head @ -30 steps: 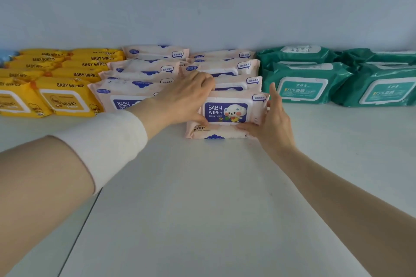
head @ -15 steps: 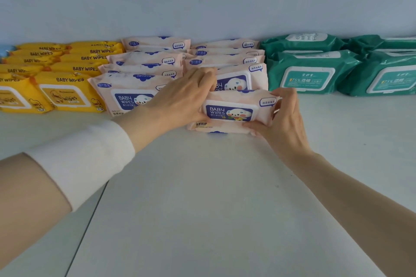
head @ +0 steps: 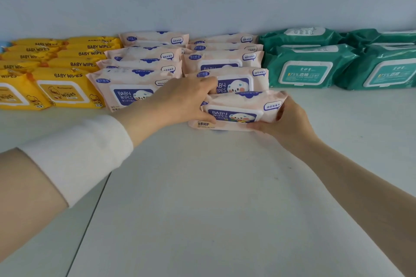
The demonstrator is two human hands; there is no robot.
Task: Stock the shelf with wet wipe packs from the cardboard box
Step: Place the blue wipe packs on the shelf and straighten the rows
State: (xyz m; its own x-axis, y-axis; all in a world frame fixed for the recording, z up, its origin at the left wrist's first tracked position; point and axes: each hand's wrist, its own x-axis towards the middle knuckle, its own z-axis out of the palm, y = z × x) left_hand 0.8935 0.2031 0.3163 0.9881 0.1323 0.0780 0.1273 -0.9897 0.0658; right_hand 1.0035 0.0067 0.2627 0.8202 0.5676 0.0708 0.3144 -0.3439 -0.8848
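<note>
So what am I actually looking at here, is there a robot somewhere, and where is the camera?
No robot: a person works with two bare hands. The one camera sits on their head, looking forward and down. On the white shelf lie rows of soft plastic wipe packs: yellow packs on the left, pale pink packs in the middle, green packs on the right. The left hand, with a white sleeve on its forearm, and the right hand grip the ends of the front pink pack, at the front of its row.
</note>
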